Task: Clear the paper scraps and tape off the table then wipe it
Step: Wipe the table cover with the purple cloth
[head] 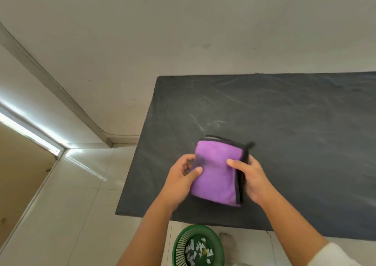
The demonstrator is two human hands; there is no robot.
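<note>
Folded purple microfibre cloth with black edging (pixel 218 176) | gripped by left hand (pixel 181 182) at 9 o'clock and right hand (pixel 254 181) at 3 | risk: loose folds slipping open over the dark slate-grey bench (pixel 295 133), leaving streaks unwiped.

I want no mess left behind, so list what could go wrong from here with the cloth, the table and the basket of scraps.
1. The folded purple cloth is held by both the left hand and right hand; folded so small, it may miss parts of the dark table, where pale streaks show.
2. The green basket of paper scraps sits on the floor right below the table edge by the person's foot; a step could tip it.
</note>
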